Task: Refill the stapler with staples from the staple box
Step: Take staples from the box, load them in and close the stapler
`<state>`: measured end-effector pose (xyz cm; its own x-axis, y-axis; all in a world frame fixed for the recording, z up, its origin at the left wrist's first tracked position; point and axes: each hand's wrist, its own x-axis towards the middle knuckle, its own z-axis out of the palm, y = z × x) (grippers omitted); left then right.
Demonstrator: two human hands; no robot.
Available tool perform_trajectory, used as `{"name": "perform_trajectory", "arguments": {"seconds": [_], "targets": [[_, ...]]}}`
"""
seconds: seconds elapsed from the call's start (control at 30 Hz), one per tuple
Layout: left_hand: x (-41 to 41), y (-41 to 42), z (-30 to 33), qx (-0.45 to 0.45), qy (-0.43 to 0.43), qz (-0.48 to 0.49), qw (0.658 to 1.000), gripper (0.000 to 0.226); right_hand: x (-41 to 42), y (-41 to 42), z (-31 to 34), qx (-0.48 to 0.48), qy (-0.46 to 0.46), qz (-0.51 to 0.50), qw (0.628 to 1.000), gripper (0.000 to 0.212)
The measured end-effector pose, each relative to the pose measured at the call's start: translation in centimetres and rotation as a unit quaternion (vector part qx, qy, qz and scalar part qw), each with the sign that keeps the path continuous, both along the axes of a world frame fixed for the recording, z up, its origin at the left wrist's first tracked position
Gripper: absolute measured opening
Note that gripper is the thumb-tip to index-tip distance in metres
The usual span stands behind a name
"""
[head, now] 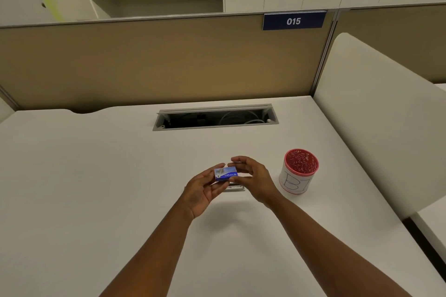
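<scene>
A small blue staple box [226, 173] is held a little above the white desk [96, 176], near its middle. My left hand [204, 190] grips the box from the left and below. From the right, my right hand [251, 176] pinches the box's right end between thumb and fingers. Under the hands a silver metal piece [234, 188] lies on the desk; it looks like the stapler, mostly hidden.
A white cup with a red perforated rim [298, 171] stands just right of my right hand. An open cable slot [214, 118] is cut into the desk further back. A tan partition [156, 62] closes the far edge and a white divider [376, 116] the right side.
</scene>
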<state>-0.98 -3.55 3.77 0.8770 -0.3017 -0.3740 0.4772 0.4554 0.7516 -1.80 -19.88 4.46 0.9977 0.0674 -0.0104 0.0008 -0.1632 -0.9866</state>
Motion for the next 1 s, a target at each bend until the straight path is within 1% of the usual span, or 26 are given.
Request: {"name": "perform_trajectory", "arguments": {"seconds": [0.13,0.3,0.4,0.47,0.6,0.67,0.73,0.8,0.9,1.0], "targets": [[0.25,0.01,-0.08,-0.002,-0.02,0.011,1.0,0.027,0.24,0.02,-0.24,-0.01,-0.002,-0.004,1.0,0.046],[0.44,-0.3,-0.24,0.011,-0.016,0.039,0.999,0.023,0.45,0.03,-0.45,-0.004,-0.001,-0.019,1.0,0.05],[0.55,-0.33,-0.26,0.028,-0.023,0.049,0.998,0.021,0.35,0.08,-0.56,0.044,0.021,-0.018,0.999,0.047],[0.63,-0.3,-0.34,0.031,-0.027,0.05,0.998,0.019,0.3,0.23,-0.63,0.069,0.041,-0.031,0.996,0.038],[0.61,-0.11,-0.59,0.023,-0.025,0.049,0.998,0.019,0.44,0.07,-0.6,0.161,0.096,-0.082,0.979,0.024],[0.6,-0.02,-0.58,0.018,-0.027,0.046,0.998,0.019,0.53,-0.24,-0.44,0.184,0.12,-0.095,0.971,0.019],[0.61,0.0,-0.52,0.021,-0.036,0.043,0.998,0.019,0.62,-0.43,-0.24,0.203,0.131,-0.104,0.965,0.02],[0.56,-0.03,-0.46,0.031,-0.044,0.046,0.998,0.02,0.75,-0.44,-0.08,0.204,0.148,-0.108,0.962,0.022],[0.4,-0.2,-0.52,0.048,-0.049,0.05,0.996,0.02,0.64,-0.17,0.07,0.164,0.193,-0.091,0.963,0.024],[0.39,-0.38,-0.61,0.055,-0.045,0.05,0.996,0.019,0.6,-0.12,-0.03,0.171,0.196,-0.091,0.961,0.022]]}}
